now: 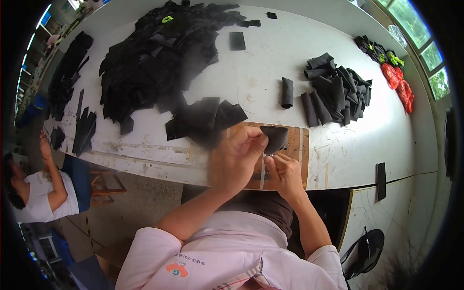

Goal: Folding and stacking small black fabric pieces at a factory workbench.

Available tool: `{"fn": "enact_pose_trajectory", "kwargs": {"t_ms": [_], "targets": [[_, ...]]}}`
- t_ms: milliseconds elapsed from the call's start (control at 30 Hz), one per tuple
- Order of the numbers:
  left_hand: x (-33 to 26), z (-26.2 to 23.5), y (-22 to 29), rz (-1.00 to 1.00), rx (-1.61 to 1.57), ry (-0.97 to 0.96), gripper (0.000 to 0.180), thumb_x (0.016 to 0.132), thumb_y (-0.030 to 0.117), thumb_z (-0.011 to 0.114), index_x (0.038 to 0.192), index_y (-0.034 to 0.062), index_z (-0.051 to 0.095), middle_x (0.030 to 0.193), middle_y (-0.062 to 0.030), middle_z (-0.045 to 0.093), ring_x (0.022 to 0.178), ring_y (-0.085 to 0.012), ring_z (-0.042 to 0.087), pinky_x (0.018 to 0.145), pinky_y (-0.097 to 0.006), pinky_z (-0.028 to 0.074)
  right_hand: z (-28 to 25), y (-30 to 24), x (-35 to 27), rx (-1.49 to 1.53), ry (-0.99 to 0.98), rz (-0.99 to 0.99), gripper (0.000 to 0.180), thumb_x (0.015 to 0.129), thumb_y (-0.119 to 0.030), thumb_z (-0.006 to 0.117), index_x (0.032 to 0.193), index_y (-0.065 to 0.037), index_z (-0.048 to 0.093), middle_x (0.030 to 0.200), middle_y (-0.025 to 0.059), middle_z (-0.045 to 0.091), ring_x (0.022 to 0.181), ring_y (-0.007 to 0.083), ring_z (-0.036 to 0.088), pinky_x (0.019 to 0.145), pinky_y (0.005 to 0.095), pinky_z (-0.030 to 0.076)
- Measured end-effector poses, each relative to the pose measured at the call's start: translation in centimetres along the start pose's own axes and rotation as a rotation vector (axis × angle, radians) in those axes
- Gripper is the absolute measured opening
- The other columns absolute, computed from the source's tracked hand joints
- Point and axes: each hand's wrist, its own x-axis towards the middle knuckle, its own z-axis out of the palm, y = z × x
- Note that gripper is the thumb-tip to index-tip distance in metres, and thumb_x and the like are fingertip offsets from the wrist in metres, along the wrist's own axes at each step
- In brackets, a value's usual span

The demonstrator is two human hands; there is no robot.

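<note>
Black fabric, folded into a small tapering piece (277,137), is held above the front edge of the long white bench (270,63), over a flat brown board (300,145) set at that edge. From where I stand, the person's left hand (237,157) grips the piece between thumb and fingers on its left side. The right hand (286,173) is closed, thumb against fingers, just below the lower tip of the piece; whether it pinches cloth or some small item cannot be told.

Near the left hand, a loose cluster of flat black fabric pieces (205,116) lies behind the board. Behind that, a large heap of black fabric pieces (150,72) spreads toward the bench's back edge, a small yellow-green item (167,19) on top. Right of centre is a pile of rolled black fabric pieces (338,89), with a single upright black fabric roll (287,93) just beside it. Red plastic bags (399,84) sit by the right edge. Near the bench's left edge, a co-worker in a white shirt (50,195) has one arm raised.
</note>
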Motion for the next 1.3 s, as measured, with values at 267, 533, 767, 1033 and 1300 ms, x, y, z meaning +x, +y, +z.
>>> {"fn": "enact_pose_trajectory", "kwargs": {"t_ms": [267,533,767,1033,1300], "targets": [[-0.7,-1.7,-1.7,0.039,0.271,-0.082,0.018,0.085,0.016,0.055,0.096,0.0017,0.055,0.078,-0.0099,0.06,0.067,-0.0144,0.059,0.06,-0.023,0.045,-1.6,-2.7,2.0,0.303,0.398,-0.167,0.013,0.079,-0.008,0.058,0.09,0.0,0.057,0.059,0.0049,0.048,0.05,0.0134,0.047,0.047,0.0232,0.036],[3.8,-9.0,-6.4,0.159,1.389,0.488,0.031,0.073,0.008,0.062,0.1,0.0004,0.05,0.097,-0.0155,0.05,0.092,-0.0318,0.048,0.08,-0.039,0.041,-8.1,-5.2,6.3,0.965,0.414,-0.074,0.015,0.086,-0.006,0.044,0.075,0.0,0.053,0.06,0.0003,0.05,0.05,0.0078,0.045,0.047,0.0192,0.036],[4.3,-12.2,-8.8,0.217,1.459,0.308,0.015,0.073,0.01,0.062,0.084,0.0023,0.055,0.091,-0.0115,0.053,0.087,-0.0284,0.05,0.075,-0.036,0.043,-4.3,-1.1,3.4,0.795,0.474,0.389,0.031,0.091,-0.028,0.045,0.082,0.0,0.057,0.058,0.0004,0.048,0.051,0.0073,0.043,0.048,0.0201,0.033],[3.4,-12.4,-7.7,0.319,1.483,0.203,0.012,0.071,0.003,0.061,0.083,0.0018,0.059,0.095,-0.0111,0.058,0.085,-0.0262,0.054,0.072,-0.034,0.046,2.6,-3.5,-0.8,0.973,-0.218,0.408,0.033,0.09,-0.028,0.048,0.078,0.001,0.058,0.059,0.0008,0.05,0.052,0.0075,0.045,0.048,0.0204,0.037],[-1.8,-9.7,0.1,0.576,0.887,-0.176,0.028,0.061,-0.011,0.059,0.083,0.0066,0.063,0.112,-0.0155,0.052,0.099,-0.0306,0.05,0.076,-0.034,0.045,3.5,-5.7,1.4,1.586,-0.363,0.723,0.034,0.089,-0.033,0.049,0.088,0.0,0.056,0.071,0.0023,0.057,0.06,0.0104,0.053,0.058,0.0242,0.045]]}}
